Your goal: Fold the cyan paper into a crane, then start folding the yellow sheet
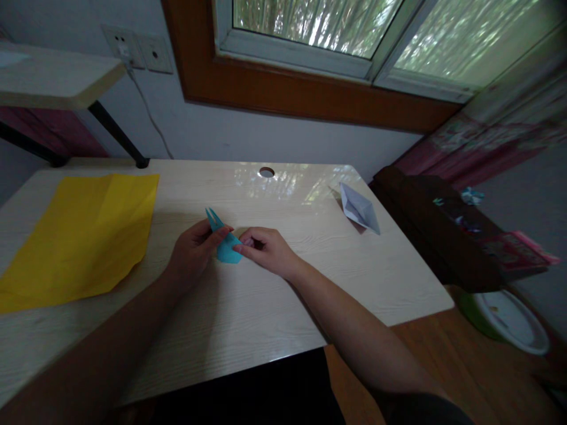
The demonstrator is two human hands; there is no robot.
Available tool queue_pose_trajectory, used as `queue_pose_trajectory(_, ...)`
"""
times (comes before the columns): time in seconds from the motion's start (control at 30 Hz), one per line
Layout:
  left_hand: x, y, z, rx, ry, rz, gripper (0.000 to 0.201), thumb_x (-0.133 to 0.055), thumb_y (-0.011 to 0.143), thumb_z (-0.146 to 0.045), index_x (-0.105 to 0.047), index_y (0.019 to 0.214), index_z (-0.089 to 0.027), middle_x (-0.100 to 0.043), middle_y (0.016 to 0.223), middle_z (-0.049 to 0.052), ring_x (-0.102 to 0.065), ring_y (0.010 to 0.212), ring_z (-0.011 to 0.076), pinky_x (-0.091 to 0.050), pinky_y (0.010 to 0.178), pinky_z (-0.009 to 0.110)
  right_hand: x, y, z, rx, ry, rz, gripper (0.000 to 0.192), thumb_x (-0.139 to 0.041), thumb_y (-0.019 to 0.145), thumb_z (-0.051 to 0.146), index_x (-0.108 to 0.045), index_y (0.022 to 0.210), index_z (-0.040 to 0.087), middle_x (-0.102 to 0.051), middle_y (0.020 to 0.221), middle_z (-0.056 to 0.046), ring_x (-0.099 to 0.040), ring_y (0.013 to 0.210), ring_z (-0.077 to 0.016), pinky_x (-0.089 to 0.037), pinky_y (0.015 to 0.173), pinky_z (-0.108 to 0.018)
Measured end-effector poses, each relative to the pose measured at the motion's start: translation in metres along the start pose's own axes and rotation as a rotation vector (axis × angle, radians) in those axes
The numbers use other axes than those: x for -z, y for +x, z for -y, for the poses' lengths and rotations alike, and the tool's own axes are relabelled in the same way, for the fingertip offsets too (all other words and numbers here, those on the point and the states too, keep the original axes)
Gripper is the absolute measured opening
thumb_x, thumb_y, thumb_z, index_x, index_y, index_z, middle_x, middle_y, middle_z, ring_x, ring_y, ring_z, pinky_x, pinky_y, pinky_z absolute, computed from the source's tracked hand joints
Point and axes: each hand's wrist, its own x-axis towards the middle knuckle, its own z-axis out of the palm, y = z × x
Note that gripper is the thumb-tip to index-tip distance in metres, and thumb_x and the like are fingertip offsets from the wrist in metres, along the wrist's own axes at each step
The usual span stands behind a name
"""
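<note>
A small folded piece of blue paper [225, 243] with two narrow points sticking up at its far end lies low over the pale wooden desk [248, 307]. My left hand [192, 251] pinches its left side with thumb and fingers. From the right, my right hand [266, 251] pinches its near corner. Both hands meet at the paper near the middle of the desk.
A large yellow paper sheet [80, 236] lies flat on the desk's left part. A folded white paper boat [359, 208] sits at the far right. A cable hole [266, 172] is at the back edge. A shelf [53, 77] overhangs the left, and a dark cluttered stand [443, 230] is right of the desk.
</note>
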Motion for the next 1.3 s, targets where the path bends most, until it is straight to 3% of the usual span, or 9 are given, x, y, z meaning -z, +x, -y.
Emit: queue_pose_trajectory(1.3,-0.0004,0.0002,0.0018,0.004,0.009,0.044,0.035,-0.074,0.083,-0.053,-0.077,0.087,-0.019,-0.074,0.082,0.004,-0.064,0.075,0.0182,-0.05,0.067,0.027,0.0009,0.0005,0.0021,0.003,-0.043,0.031,0.027,-0.068,0.093,0.043,-0.067,0.086,0.016,-0.058,0.07,0.002,-0.05,0.064,-0.0096,-0.041,0.06,-0.023)
